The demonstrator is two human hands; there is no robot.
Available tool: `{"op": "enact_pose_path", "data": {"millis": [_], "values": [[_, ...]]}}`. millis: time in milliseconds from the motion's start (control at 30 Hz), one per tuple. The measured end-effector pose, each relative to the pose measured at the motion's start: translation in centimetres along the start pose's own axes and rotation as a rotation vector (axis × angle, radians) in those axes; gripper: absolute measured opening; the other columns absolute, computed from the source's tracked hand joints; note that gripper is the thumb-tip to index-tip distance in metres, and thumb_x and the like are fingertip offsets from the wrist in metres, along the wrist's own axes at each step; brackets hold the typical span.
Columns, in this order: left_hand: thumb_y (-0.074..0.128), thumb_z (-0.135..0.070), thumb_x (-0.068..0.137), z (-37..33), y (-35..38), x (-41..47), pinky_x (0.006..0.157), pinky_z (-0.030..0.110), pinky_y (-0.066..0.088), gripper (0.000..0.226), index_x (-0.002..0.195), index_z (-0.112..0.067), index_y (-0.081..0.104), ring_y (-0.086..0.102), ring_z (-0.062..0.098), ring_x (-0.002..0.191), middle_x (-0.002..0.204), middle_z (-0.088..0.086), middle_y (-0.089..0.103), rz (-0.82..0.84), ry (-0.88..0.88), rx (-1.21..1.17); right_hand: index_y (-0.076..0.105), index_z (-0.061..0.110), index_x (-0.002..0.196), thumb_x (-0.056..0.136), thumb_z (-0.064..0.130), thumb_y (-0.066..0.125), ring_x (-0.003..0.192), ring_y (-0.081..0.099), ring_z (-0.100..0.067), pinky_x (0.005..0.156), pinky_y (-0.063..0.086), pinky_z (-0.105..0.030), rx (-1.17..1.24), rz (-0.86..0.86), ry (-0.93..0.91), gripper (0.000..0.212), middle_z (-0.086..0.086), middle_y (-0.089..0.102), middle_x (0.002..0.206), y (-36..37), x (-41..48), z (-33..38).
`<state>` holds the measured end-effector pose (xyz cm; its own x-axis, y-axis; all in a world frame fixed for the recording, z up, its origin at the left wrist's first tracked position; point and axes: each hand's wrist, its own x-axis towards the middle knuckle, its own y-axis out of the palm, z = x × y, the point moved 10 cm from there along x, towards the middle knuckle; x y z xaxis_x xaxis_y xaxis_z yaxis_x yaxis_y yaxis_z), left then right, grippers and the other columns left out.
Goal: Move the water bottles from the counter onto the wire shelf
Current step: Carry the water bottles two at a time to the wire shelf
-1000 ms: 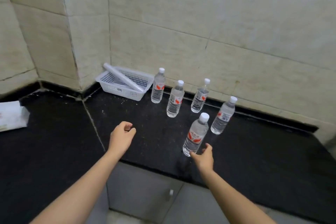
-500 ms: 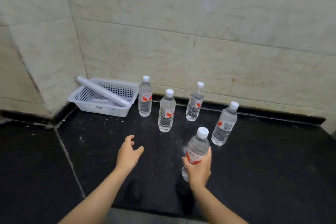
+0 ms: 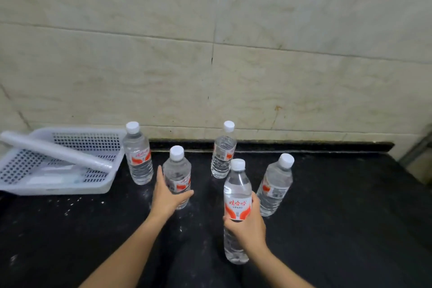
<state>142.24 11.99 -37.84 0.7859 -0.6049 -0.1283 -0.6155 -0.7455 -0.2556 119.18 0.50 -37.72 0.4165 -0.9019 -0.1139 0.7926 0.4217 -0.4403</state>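
Several clear water bottles with white caps and red labels stand on the black counter [image 3: 350,217]. My right hand [image 3: 249,225] is closed around the middle of the nearest bottle [image 3: 237,184], which it holds upright. My left hand [image 3: 167,197] wraps the lower part of a second bottle [image 3: 177,168], thumb on its left side, fingers across its front. Three more stand free: one by the basket [image 3: 138,154], one at the back by the wall [image 3: 223,149], one to the right [image 3: 275,184]. No wire shelf is in view.
A white perforated plastic basket [image 3: 58,188] sits at the left with a white roll [image 3: 56,152] lying across it. The tiled wall [image 3: 210,65] rises right behind the bottles. A metal edge [image 3: 418,152] shows at the far right.
My right hand closed on the nearest bottle. My left hand reached forward from the open counter and wrapped the second bottle. The view moved closer and to the right.
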Motion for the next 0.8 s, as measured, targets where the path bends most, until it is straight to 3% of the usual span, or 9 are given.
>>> {"op": "enact_pose_path", "data": {"millis": [133,267,500,700,800], "values": [[0.082,-0.007,0.06,0.6,0.7,1.5,0.112,0.045,0.026,0.115,0.146,-0.018,0.006,0.03,0.03,0.137,0.15,0.012,0.027,-0.075,-0.002,0.013,0.033,0.053,0.111,0.052,0.029,0.073,0.084,0.059,0.002,0.071,0.043,-0.021,-0.004,-0.047,-0.003,0.075,0.022,0.061,0.092,-1.4,-1.4,0.9],[0.081,-0.012,0.061,1.0,-0.5,1.8,0.09,0.038,0.041,0.076,0.124,-0.011,0.039,0.054,0.036,0.114,0.126,0.017,0.056,-0.097,-0.018,0.062,0.031,0.056,0.103,0.056,0.024,0.074,0.088,0.06,-0.006,0.08,0.047,-0.027,-0.028,-0.122,-0.004,0.071,0.019,0.061,0.091,-2.7,-3.9,2.1],[0.082,-0.004,0.057,0.3,0.7,-0.3,0.088,0.043,0.05,0.061,0.108,-0.015,0.05,0.062,0.028,0.096,0.111,0.015,0.064,0.331,0.019,-0.014,0.035,0.053,0.102,0.058,0.018,0.075,0.088,0.062,-0.009,0.084,0.051,-0.035,-0.001,-0.349,0.002,0.07,0.018,0.061,0.093,-5.3,-10.2,3.0],[0.08,0.003,0.057,-7.5,6.4,-8.7,0.061,0.008,0.047,0.057,0.09,-0.032,0.051,0.064,-0.009,0.074,0.092,-0.013,0.063,0.797,0.208,-0.065,0.035,0.047,0.108,0.06,0.011,0.078,0.089,0.062,-0.006,0.079,0.049,-0.024,-0.004,-0.526,-0.038,0.074,0.019,0.057,0.097,-11.1,-14.8,4.1],[0.077,0.009,0.059,-10.6,9.0,-12.8,0.058,0.005,0.048,0.058,0.093,-0.03,0.051,0.063,-0.014,0.074,0.095,-0.013,0.063,0.937,0.274,-0.113,0.032,0.039,0.116,0.06,0.011,0.078,0.087,0.061,0.0,0.07,0.046,-0.009,-0.015,-0.62,-0.056,0.078,0.02,0.056,0.097,-14.9,-17.4,4.4]]}}
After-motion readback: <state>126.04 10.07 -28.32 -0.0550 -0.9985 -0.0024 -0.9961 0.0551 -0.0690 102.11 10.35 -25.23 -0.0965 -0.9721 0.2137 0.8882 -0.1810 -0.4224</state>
